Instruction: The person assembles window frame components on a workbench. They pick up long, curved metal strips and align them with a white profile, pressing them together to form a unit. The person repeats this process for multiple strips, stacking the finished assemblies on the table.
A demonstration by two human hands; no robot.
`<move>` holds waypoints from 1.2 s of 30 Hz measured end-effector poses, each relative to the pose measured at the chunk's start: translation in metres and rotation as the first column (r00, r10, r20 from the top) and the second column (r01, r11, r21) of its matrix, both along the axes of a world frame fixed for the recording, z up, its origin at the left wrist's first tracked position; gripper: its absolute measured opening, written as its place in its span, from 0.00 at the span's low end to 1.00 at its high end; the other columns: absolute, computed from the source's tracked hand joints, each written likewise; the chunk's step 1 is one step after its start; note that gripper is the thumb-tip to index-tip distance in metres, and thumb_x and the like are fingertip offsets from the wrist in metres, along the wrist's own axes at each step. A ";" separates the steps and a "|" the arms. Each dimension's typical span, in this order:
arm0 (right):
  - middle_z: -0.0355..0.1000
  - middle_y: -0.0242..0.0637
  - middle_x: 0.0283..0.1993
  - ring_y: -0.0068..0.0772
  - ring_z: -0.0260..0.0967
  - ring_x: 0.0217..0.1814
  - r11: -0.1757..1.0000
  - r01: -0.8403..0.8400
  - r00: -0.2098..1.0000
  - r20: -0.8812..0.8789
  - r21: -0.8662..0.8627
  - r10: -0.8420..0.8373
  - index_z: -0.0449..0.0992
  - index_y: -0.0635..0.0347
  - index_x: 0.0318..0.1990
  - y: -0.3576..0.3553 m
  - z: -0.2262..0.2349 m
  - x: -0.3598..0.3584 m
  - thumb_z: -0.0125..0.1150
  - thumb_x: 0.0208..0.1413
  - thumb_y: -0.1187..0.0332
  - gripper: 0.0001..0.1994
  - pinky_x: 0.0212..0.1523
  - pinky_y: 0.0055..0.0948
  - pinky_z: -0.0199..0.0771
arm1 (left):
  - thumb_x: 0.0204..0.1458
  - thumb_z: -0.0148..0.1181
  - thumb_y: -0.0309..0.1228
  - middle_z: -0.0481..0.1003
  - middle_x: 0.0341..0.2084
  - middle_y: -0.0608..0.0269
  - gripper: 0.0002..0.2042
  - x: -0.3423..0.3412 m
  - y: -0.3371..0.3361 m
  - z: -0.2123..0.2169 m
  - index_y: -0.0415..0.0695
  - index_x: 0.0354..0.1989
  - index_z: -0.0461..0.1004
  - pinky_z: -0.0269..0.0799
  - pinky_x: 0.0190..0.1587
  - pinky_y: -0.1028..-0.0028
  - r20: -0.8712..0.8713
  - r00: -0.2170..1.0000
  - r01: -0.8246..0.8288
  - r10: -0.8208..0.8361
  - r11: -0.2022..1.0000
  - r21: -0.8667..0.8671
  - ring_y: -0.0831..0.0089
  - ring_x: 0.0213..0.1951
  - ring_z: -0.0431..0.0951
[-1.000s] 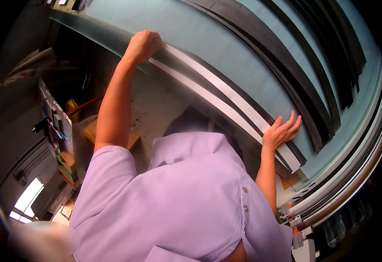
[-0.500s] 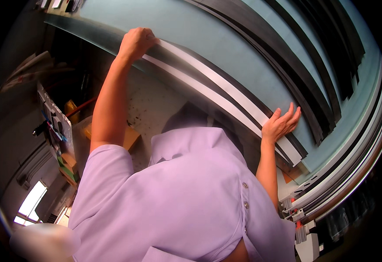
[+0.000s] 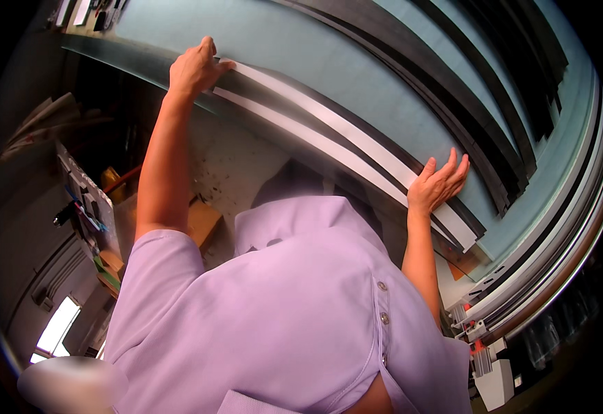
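Note:
Along the near edge of the pale blue-green tabletop (image 3: 260, 41) lie long dark strips with two white bands, an upper white band (image 3: 339, 125) and a lower white band (image 3: 315, 143). At their far-left end is my left hand (image 3: 194, 69), its thumb apart from the fingers and its thumb tip beside the end of the upper band. I cannot make out anything held in it. My right hand (image 3: 439, 183) rests over the strips near their right end, fingers spread.
Several black strips (image 3: 446, 90) lie across the table farther back and to the right. Long rails (image 3: 550, 265) border its right side. Small tools (image 3: 105, 17) sit at the far-left corner. A cardboard box (image 3: 205, 222) and a board with pens (image 3: 87, 200) stand below at the left.
My left hand has moved left and its thumb has come away from the fingers. My right hand stays spread on the strips. The view has shifted slightly.

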State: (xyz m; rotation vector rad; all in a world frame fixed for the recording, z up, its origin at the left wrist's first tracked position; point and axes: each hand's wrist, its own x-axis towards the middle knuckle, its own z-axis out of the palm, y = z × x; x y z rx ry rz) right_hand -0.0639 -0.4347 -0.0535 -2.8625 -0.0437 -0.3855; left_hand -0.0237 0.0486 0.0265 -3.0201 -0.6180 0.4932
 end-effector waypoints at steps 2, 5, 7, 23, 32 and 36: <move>0.51 0.49 0.71 0.52 0.49 0.74 1.000 0.003 1.000 0.002 -0.002 -0.003 0.63 0.59 0.65 -0.001 0.000 0.000 0.45 0.68 0.51 0.26 0.70 0.54 0.48 | 0.49 0.68 0.47 0.78 0.39 0.54 0.23 0.000 -0.010 0.002 0.44 0.47 0.73 0.73 0.42 0.58 0.131 0.991 -0.006 0.003 1.000 0.023 0.53 0.44 0.78; 0.51 0.49 0.71 0.53 0.49 0.74 1.000 0.005 1.000 0.011 -0.007 -0.005 0.63 0.59 0.65 0.000 -0.002 0.000 0.48 0.67 0.52 0.26 0.70 0.54 0.47 | 0.49 0.70 0.37 0.76 0.44 0.52 0.23 0.000 -0.070 -0.023 0.43 0.51 0.72 0.73 0.46 0.59 0.532 0.842 0.107 -0.086 0.994 -0.009 0.50 0.45 0.76; 0.52 0.49 0.71 0.53 0.49 0.74 1.000 0.009 1.000 0.009 -0.007 -0.008 0.63 0.59 0.65 0.000 -0.002 0.000 0.49 0.66 0.54 0.26 0.70 0.54 0.48 | 0.50 0.67 0.34 0.72 0.52 0.50 0.24 0.000 -0.163 -0.043 0.43 0.55 0.70 0.65 0.57 0.57 0.652 0.731 0.344 -0.199 0.934 -0.100 0.50 0.56 0.69; 0.52 0.48 0.72 0.54 0.47 0.75 1.000 0.010 1.000 -0.005 -0.020 -0.010 0.63 0.58 0.66 0.001 0.004 -0.002 0.50 0.66 0.56 0.25 0.70 0.53 0.48 | 0.60 0.46 0.59 0.42 0.75 0.47 0.42 0.021 -0.109 -0.078 0.45 0.75 0.43 0.31 0.73 0.48 0.552 0.831 -0.040 0.075 0.996 -0.076 0.51 0.76 0.38; 0.52 0.48 0.72 0.55 0.47 0.75 0.999 0.010 1.000 -0.007 -0.035 -0.010 0.63 0.58 0.66 0.001 0.006 -0.001 0.50 0.65 0.57 0.25 0.70 0.53 0.49 | 0.62 0.39 0.61 0.42 0.74 0.45 0.40 0.025 -0.019 -0.089 0.48 0.76 0.43 0.31 0.72 0.45 0.584 0.793 -0.213 0.174 0.977 -0.002 0.50 0.75 0.37; 0.52 0.48 0.72 0.55 0.47 0.75 1.000 -0.011 1.000 0.003 -0.025 0.011 0.63 0.58 0.66 0.002 0.006 0.000 0.50 0.66 0.57 0.25 0.70 0.53 0.49 | 0.65 0.40 0.54 0.53 0.71 0.46 0.32 0.015 0.034 -0.097 0.49 0.73 0.53 0.40 0.71 0.48 0.651 0.745 -0.322 0.141 0.932 0.167 0.51 0.73 0.49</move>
